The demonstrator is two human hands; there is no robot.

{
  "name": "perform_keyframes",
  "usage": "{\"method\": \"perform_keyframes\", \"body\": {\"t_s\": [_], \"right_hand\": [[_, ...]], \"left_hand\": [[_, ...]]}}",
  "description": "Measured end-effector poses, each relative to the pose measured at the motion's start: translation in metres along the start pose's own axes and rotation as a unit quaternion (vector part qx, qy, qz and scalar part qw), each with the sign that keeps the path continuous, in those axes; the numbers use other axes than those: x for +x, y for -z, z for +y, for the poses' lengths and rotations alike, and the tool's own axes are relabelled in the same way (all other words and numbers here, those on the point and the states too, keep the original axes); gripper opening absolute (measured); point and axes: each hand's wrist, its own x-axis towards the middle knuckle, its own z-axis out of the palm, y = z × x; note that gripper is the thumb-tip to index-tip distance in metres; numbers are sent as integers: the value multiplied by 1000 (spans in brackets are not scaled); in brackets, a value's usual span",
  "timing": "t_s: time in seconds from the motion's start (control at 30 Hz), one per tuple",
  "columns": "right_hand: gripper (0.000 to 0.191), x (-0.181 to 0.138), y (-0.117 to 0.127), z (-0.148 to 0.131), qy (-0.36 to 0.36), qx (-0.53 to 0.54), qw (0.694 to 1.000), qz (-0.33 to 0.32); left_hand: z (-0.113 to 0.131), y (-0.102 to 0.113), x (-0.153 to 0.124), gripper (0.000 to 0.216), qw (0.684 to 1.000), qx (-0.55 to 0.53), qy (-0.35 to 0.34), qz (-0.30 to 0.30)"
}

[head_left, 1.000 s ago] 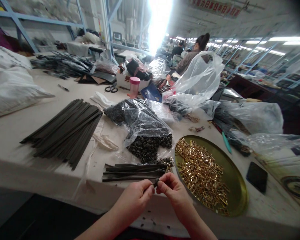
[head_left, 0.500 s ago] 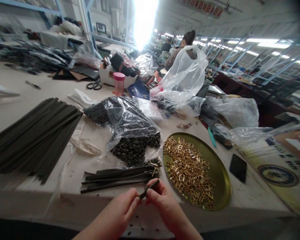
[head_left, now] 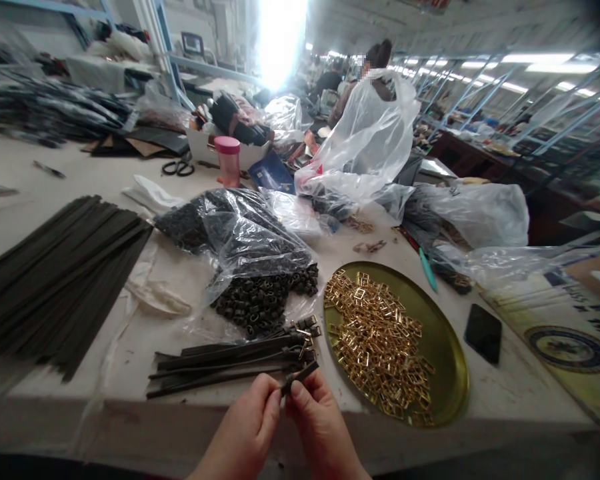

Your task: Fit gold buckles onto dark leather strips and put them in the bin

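Both hands meet at the table's front edge around one dark strap (head_left: 306, 371). My left hand (head_left: 254, 412) pinches it from the left, and my right hand (head_left: 314, 408) pinches it from the right with the thumb on top. A short end sticks out past the right fingers; whether a loop or buckle sits between the fingers I cannot make out. Just beyond lie several dark straps (head_left: 220, 360) with gold buckles (head_left: 307, 333) at their right ends. Behind them is a heap of small black loops (head_left: 265, 300), spilling from a clear plastic bag (head_left: 250, 233).
A round gold tray (head_left: 447, 373) of gold buckles (head_left: 380, 340) stands to the right, a black phone (head_left: 483, 333) beyond it. Long dark strips (head_left: 55, 280) lie at left. Scissors (head_left: 178, 167), a pink-lidded jar (head_left: 228, 161) and plastic bags (head_left: 365, 147) stand behind. A person sits further back.
The view has shifted slightly. My hands stay together on the strap; the left fingers have moved closer to the right thumb, and less of the strap shows between them.
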Motion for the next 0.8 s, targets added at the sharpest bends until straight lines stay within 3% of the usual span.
{"method": "perform_keyframes", "body": {"t_s": [0.23,0.33,0.47,0.67,0.73,0.8], "right_hand": [[21,-10,-4,8,-25,119,992,18],[25,-14,-6,8,-37,109,993,3],[22,-17,-4,3,-17,10,1000,-18],[28,-25,-4,6,11,-127,991,-36],[28,-27,-1,-1,20,-212,975,-65],[24,-24,9,-21,80,-372,922,-76]], "left_hand": [[-3,-13,-4,25,1000,-4,-13,14],[0,-11,-7,24,1000,2,-11,19],[6,-4,-13,24,1000,19,-7,-3],[13,-2,-20,35,999,-43,-7,-19],[11,0,-19,34,999,-29,-17,-37],[8,5,-17,34,999,-5,-19,-29]]}}
